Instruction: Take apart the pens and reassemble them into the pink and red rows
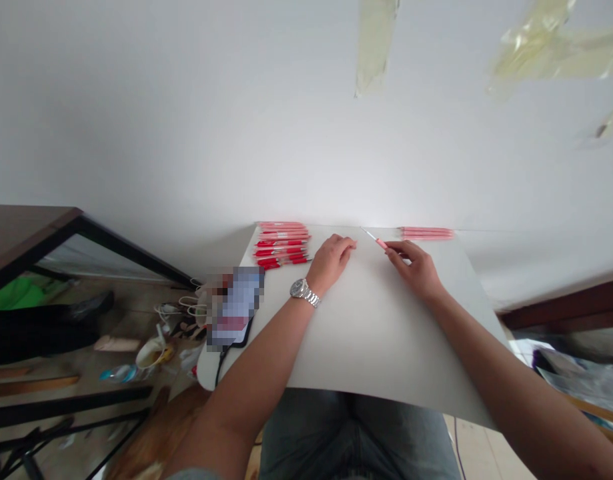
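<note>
My right hand (412,264) pinches the pink-red end of a slim pen part (379,241). Its thin pale rod points up and left towards the wall. A short gap away, my left hand (332,260), with a metal watch on the wrist, is closed with thumb and fingers pressed together; whatever it may hold is hidden. Left of that hand lies a row of red and pink pens (282,244), several side by side. Beyond my right hand, several pink pen pieces (426,233) lie along the table's back edge.
The white table (356,347) stands against a wall with strips of tape (375,47). A phone (239,310) with a cable lies at its left edge. To the left are a dark-framed piece of furniture (31,233), a cup (150,353) and clutter on the floor.
</note>
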Available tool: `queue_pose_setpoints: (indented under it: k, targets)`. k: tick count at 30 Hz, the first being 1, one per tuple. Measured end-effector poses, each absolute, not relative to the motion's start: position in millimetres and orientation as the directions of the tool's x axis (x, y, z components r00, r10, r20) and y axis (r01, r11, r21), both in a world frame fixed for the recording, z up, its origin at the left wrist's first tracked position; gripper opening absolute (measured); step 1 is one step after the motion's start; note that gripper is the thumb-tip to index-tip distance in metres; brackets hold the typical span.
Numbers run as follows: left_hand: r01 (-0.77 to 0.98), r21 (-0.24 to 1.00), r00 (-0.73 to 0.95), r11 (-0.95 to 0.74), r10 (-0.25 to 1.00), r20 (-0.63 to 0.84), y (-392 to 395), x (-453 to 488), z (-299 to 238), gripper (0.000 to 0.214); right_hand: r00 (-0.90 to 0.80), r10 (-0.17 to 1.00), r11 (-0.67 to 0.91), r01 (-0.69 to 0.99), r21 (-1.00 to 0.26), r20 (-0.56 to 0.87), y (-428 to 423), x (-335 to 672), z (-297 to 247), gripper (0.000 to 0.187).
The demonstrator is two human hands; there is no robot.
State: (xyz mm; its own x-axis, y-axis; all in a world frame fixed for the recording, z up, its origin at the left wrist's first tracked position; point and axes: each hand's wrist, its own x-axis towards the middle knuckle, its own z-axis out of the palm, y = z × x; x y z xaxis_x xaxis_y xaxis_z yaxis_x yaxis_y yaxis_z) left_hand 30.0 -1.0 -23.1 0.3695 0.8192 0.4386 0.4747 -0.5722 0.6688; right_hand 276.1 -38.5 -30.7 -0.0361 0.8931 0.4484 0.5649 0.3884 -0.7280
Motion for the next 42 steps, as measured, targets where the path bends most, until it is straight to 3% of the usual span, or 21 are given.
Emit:
queue_pose_setpoints:
  k: [4, 8, 16, 24, 42]
  targets:
    - [0.319, 0.819, 0.183, -0.476, 0.879, 0.440, 2.3, 29.1, -22.1, 0.016, -0.057, 0.896, 0.394, 0.558, -0.730, 0.440, -40.6, 272.5, -29.4, 0.030]
    - [-0.012, 0.945, 0.054, -0.328, 0.943, 0.328, 8.0, 30.3, -22.0, 0.034, -0.086, 0.897, 0.403, 0.564, -0.720, 0.434, -42.5, 268.5, -26.5, 0.032]
    - [-0.411, 0.898, 0.026, -0.153, 0.983, 0.180, 11.4, 31.1, -21.6, 0.046, -0.109, 0.908, 0.391, 0.569, -0.723, 0.405, -43.1, 266.4, -23.7, 0.032]
    - [-0.494, 0.862, 0.030, -0.115, 0.988, 0.150, 12.7, 30.3, -19.8, 0.042, -0.146, 0.906, 0.403, 0.583, -0.705, 0.398, -45.0, 263.7, -17.7, 0.032]
    - [-0.481, 0.872, 0.140, -0.091, 0.974, 0.179, 3.9, 32.8, -12.6, 0.034, -0.156, 0.905, 0.407, 0.592, -0.696, 0.397, -44.5, 264.1, -19.2, 0.031]
